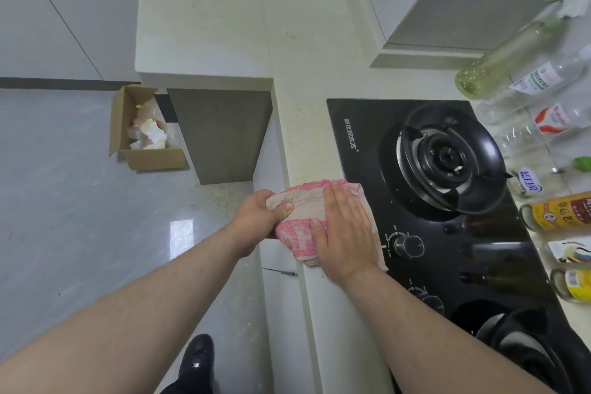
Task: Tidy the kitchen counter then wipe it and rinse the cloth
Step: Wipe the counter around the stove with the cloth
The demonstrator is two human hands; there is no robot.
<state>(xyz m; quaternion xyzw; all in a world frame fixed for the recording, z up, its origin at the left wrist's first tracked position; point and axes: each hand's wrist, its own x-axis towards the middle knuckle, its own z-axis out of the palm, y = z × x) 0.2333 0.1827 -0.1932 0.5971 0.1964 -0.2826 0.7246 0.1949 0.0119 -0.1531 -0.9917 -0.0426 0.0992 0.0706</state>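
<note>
Head view: the pink cloth (302,235) lies folded on the narrow strip of table (307,125) between its front edge and the black glass hob (358,144), one corner lapping onto the glass. The left hand (260,217) pinches the cloth's near edge, thumb on top and fingers curled underneath, out past the table's front edge. The right hand (343,233) lies flat on the cloth, fingers straight and close together, pressing it down.

Several things could go wrong from here.
- The strip is narrow, and part of the cloth hangs over the edge. A hard sideways stroke could drag it off the table towards the floor.
- The right hand sits close beside the upper control knob (409,246). A sweep towards the hob could catch the knob and turn it, which matters with a gas burner (447,157) just beyond.
- The yellowish stains further along the table look dried on. Light passes may smear them rather than lift them.
- The row of bottles, among them a brown sauce bottle (556,211), stands tight along the hob's far side. A wide reach with the cloth could tip one.
</note>
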